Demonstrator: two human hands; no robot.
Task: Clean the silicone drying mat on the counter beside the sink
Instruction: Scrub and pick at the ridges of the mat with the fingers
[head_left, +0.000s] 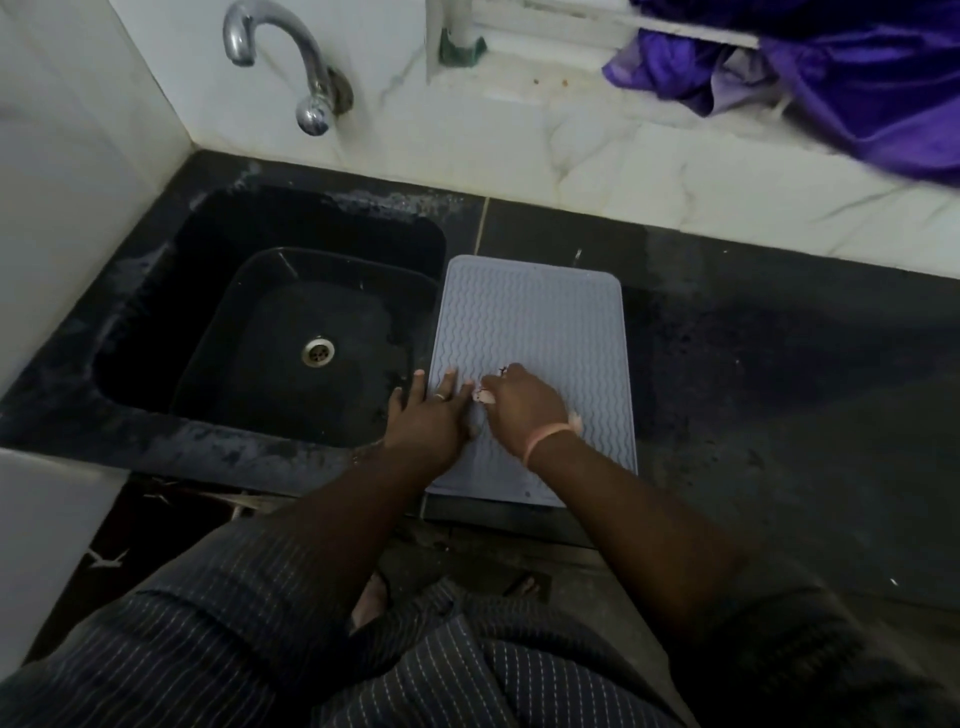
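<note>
A: Where does the silicone drying mat (535, 332) lie?

B: Flat on the dark counter (779, 364), just right of the black sink (156, 312). Its left edge runs close along the sink's rim; its near edge reaches the counter's front lip, and one near corner is hidden under the right forearm.

A: And the hands?

B: Two, both on the mat's near left part. The left hand (434, 415) lies flat, fingers straight and spread, pressing down at the mat's left edge, with the outer fingers over the strip between mat and sink. The right hand (524, 405) sits just beside it, fingers curled round a small pale thing (483, 396) held against the ribs. I cannot tell what that thing is.

A: Room to move?

B: The far half of the mat is bare. To the right the counter stretches wide and open. Behind the mat a narrow band of counter remains before the white wall (571, 156).

A: Counts?

B: One mat, one sink with one drain (317, 352), one chrome tap (291, 62) above it. One purple cloth (831, 78) hangs at the upper right. One ring (439, 396) on the left hand, one pink band (545, 436) on the right wrist.
</note>
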